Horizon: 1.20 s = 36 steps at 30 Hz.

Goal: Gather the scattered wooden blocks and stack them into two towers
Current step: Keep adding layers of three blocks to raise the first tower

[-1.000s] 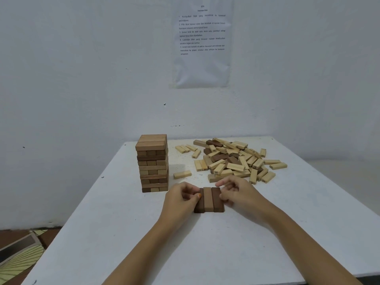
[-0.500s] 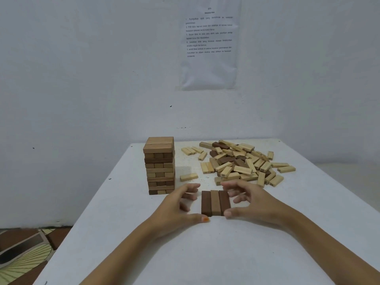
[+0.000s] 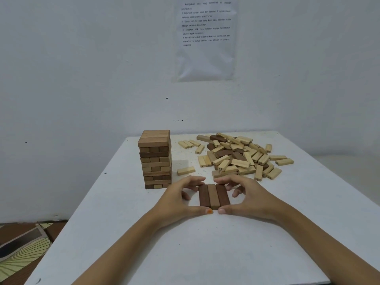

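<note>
While the second tower is no more than its first layer, the head view lists as follows. Item: three-block row (image 3: pixel 213 196), two dark blocks flanking a lighter one, lying flat and side by side on the white bench (image 3: pixel 205 254), enclosed between the two grips. Item: left hand (image 3: pixel 181 199), curved round the row's left side, thumb tip at the near end, forefinger at the far end; grip narrow, bearing on the row. Item: right hand (image 3: pixel 248 197), mirroring it on the right side, thumb tip nearly meeting the other thumb; grip narrow, bearing on the row. Whether the middle fingers touch the long sides cannot be told. Item: standing tower (image 3: pixel 155 159), beyond and to the left of the left grip, upright, layers crossed, apart from the row. Item: single pale block (image 3: pixel 185 170), just beyond the left grip, lying alone. Item: loose pile (image 3: pixel 236 157), beyond the right grip, mostly pale blocks with a few dark, some numbered, heaped without order. Step in hand, by judgement: squaring the base layer so its ends sit flush. Next move, by judgement: let go without shifting the row, reach past the grips to the pile, take three blocks and lay them crosswise on top, ends aligned, since skew at the base would likely carry upward.
</note>
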Tool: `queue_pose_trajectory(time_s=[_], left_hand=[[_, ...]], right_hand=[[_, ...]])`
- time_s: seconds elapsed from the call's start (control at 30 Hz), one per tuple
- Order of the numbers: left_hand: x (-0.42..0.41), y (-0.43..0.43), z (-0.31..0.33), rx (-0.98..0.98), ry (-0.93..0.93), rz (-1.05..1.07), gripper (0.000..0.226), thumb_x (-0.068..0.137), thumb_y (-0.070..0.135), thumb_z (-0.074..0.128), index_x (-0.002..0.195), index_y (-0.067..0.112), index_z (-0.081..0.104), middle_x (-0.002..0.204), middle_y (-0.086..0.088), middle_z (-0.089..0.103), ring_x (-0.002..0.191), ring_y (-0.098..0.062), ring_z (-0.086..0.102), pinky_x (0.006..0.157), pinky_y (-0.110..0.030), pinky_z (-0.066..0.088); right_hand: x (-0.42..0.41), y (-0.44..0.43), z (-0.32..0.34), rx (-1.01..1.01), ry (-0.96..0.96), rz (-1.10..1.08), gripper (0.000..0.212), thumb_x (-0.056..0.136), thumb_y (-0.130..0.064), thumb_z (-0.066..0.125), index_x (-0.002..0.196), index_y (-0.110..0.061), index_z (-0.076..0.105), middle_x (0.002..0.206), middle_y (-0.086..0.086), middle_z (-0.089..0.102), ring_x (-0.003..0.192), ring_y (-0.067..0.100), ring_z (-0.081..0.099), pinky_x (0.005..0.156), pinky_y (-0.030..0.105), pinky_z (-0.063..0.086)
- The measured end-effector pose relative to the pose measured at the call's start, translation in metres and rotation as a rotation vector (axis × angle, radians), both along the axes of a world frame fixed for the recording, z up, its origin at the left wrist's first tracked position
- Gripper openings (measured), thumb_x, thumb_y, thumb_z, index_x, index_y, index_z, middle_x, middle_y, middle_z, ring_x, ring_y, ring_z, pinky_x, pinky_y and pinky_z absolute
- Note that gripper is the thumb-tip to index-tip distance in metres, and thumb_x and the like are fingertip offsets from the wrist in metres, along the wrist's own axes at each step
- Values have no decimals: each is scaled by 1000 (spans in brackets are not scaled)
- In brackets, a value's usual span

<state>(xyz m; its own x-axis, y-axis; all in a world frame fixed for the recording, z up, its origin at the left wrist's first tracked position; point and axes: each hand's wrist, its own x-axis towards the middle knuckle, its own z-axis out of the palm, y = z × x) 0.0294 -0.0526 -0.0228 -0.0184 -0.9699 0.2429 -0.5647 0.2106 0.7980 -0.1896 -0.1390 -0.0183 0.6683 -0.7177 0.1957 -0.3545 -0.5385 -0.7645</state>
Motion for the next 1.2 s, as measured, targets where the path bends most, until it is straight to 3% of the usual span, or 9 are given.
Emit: queue_pose_trajectory(time_s=[0.43,0.7,0.83,1.0,1.2], left_hand=[[-2,0,-3,-20,-15,38,76,59,38,89,125,41,50,116,18,62,109,5,55,79,-11,45],[-3,3,-2,-42,-10,31,78,58,39,89,125,44,50,119,17,63,114,3,54,86,-23,48],[-4,5,-1,-54,-28,33,78,58,37,89,124,46,49,118,19,63,115,3,54,84,-19,46],[-5,6,1,-49,-29,44,78,59,37,89,125,44,49,118,17,64,114,4,53,85,-21,47],[-6,9,4,-24,-18,14,80,58,32,91,126,41,49,117,14,65,115,3,55,89,-28,48]], right_hand=[[0,-3,-4,-51,-10,51,71,63,-38,90,125,-47,58,119,-28,59,105,3,55,80,20,48],[0,-1,-4,-68,-10,26,60,61,-39,90,114,-49,63,110,-28,59,101,2,53,78,18,47],[-1,0,-2,-75,7,17,60,60,-41,90,112,-52,61,117,-28,58,110,-3,52,86,15,47],[-1,3,0,-65,-15,33,76,60,-39,91,127,-46,56,124,-25,59,118,-7,52,91,14,46],[-1,6,2,-61,-16,37,65,59,-41,91,117,-44,62,117,-24,63,115,-1,54,93,23,48]])
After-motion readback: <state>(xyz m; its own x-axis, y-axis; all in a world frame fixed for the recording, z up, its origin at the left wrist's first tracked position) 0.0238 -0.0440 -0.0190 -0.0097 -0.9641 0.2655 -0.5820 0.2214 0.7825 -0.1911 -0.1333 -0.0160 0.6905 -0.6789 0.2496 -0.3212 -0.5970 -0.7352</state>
